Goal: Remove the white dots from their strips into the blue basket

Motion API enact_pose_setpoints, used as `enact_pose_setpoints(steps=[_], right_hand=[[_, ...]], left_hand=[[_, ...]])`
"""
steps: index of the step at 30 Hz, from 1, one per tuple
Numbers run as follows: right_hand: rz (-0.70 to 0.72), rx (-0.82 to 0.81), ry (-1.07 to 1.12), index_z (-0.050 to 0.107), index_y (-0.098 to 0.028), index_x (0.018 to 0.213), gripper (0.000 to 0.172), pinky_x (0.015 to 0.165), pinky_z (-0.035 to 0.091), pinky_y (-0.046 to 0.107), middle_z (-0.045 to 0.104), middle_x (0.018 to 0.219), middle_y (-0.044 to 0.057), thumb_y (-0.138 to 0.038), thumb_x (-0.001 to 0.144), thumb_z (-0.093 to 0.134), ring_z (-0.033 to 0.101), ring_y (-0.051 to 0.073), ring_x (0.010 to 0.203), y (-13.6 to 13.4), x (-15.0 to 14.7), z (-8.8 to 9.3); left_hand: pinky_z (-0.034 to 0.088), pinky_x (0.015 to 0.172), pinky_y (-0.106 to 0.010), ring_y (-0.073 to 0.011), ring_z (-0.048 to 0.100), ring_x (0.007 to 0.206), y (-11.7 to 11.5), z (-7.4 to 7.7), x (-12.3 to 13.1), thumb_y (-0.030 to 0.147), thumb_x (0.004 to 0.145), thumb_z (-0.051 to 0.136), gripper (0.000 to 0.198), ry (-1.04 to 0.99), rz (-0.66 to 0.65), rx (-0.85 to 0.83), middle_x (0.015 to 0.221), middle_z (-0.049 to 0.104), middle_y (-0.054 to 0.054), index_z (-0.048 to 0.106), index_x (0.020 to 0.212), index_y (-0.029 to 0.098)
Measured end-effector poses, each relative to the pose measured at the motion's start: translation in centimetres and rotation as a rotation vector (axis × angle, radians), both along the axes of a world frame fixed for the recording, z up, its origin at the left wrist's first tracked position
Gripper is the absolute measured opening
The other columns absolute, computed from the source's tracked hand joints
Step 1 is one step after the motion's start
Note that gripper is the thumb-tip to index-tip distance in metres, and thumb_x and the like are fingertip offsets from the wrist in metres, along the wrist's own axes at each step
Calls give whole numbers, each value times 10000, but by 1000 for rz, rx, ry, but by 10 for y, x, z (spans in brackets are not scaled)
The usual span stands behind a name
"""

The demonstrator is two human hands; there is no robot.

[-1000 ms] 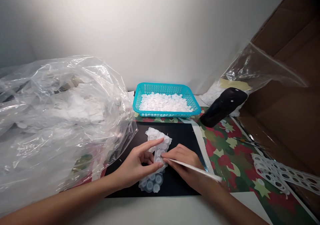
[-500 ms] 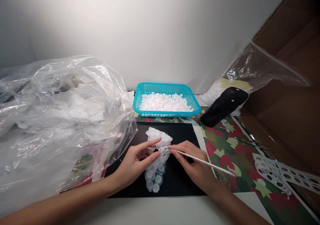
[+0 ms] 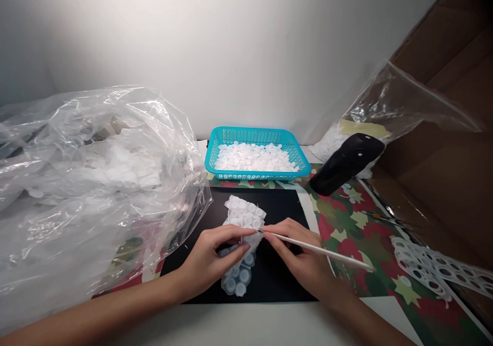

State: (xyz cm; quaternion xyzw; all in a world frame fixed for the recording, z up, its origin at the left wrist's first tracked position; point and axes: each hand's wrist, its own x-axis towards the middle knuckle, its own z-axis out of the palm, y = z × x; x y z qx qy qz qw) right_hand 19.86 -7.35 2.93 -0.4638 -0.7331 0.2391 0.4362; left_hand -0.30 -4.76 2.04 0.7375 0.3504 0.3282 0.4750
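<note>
Sheet of small translucent white plastic cups (image 3: 242, 215), joined in rows and curled along its ragged edges, lies near the middle of a black mat (image 3: 279, 279), its lower end nearly reaching the mat's near edge. The left hand (image 3: 210, 258) clasps it at mid-length, with fingers across the top and the thumb beneath. The right hand (image 3: 298, 251) pinches a thin white stick (image 3: 323, 251) between thumb and fingers; its tip meets the sheet just beside the left forefinger, and its far end slants out past the mat's right edge. Black mat shows on both sides of the sheet, and a white tabletop (image 3: 250, 323) runs along the near edge. Right of the mat lies camouflage-patterned paper (image 3: 346, 246), with a perforated white plastic sheet (image 3: 427, 271) curling at its far side, below a brown cardboard wall (image 3: 435, 181). Ahead sits a turquoise mesh basket (image 3: 256, 176) heaped with flat white discs (image 3: 254, 157). A glossy black object (image 3: 346, 164) rests beside a creased zip bag (image 3: 408, 104). A large crumpled polythene bag (image 3: 96, 181) bulges against the mat's left edge.
</note>
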Motion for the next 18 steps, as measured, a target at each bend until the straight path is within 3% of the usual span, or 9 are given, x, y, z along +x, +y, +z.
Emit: enact_pose_setpoints(steps=[5,10,18], right_hand=[[-86,21,102,653,-223,915,141,620,465,272,640,745,12,-159,856,542,587,145,673,-1,8,3],[148,108,-56,668,-213,970,182,616,484,275,668,764,41,-144,850,549,580,154,700,1,3,8],[208,136,-117,668,-217,1009,196,627,497,277,684,792,41,-162,864,549,561,153,720,2,-1,-2]], left_hand=[[514,681,-257,-144,594,742,2,-2,0,255,804,609,302,-6,63,-111,851,649,-43,646,1097,191],[473,568,-221,-115,533,639,2,-5,1,271,783,636,345,-23,69,-144,746,597,-21,632,1115,177],[420,505,-200,-99,495,599,2,-5,1,267,783,629,352,-24,57,-130,768,585,-28,630,1118,159]])
